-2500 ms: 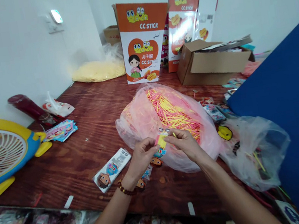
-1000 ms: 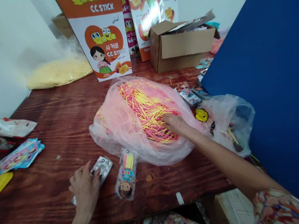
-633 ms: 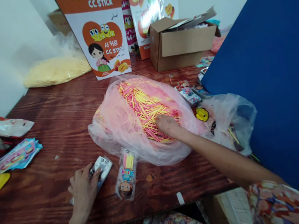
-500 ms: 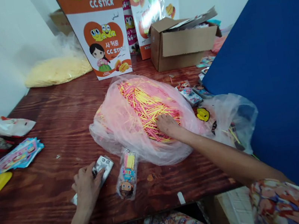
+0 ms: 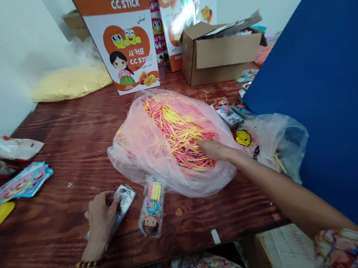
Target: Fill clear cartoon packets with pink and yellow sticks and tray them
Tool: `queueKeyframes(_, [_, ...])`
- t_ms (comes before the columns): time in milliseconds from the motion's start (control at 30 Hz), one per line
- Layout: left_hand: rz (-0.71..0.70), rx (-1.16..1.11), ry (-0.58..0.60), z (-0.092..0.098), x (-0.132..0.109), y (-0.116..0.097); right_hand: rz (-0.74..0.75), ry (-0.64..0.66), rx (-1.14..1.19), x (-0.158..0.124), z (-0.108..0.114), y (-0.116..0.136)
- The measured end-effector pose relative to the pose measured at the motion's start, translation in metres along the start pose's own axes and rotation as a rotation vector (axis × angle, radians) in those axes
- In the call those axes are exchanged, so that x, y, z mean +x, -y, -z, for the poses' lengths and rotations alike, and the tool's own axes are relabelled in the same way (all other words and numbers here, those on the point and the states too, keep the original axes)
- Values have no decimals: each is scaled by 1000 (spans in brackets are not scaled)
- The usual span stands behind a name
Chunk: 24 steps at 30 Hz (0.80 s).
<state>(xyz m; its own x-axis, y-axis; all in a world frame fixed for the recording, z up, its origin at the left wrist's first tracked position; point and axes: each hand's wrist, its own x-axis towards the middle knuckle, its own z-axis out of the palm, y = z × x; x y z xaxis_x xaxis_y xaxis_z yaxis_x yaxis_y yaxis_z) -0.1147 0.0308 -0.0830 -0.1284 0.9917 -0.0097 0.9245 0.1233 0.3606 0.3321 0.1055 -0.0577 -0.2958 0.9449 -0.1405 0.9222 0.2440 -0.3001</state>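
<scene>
My left hand (image 5: 101, 218) is closed on a flat clear-and-silver printed packet (image 5: 125, 197) lying on the table; part of the packet is hidden under the fingers. To its right lies a clear packet with a cartoon figure (image 5: 151, 222) and pink and yellow sticks showing inside. My right hand (image 5: 214, 148) reaches into a large open clear plastic bag (image 5: 144, 130) heaped with thin pink and yellow sticks (image 5: 181, 127). Its fingers are drawn together among the sticks at the bag's right side, and the fingertips are partly hidden.
At the back stand a tall CC STICK box (image 5: 131, 46) and an open cardboard box (image 5: 227, 51). Small packets (image 5: 228, 112) and another clear bag (image 5: 288, 135) lie right, beside a blue panel (image 5: 336, 95). Blue printed sleeves (image 5: 25, 182) and a wipes pack (image 5: 14, 147) lie left.
My right hand has shifted slightly right within the heap, its fingers now pointing left. My left hand has turned a little over the packet, which stays in place.
</scene>
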Motion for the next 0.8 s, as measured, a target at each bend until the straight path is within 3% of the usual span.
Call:
queueKeyframes(200, [-47, -165, 17, 1, 7, 14, 8, -80, 380, -7, -8, -5])
queueKeyframes(333, [-41, -265, -14, 6, 3, 17, -45, -223, 1046, -13, -20, 8])
queueKeyframes(400, [-25, -299, -34, 10, 0, 15, -125, -277, 1257, -14, -27, 16])
queueKeyframes(600, [19, -293, -42, 21, -5, 6, -211, -310, 1334, -16, -43, 30])
queueKeyframes(800, [58, -403, -124, 33, -6, 1, -180, -341, 1333, -21, -43, 35])
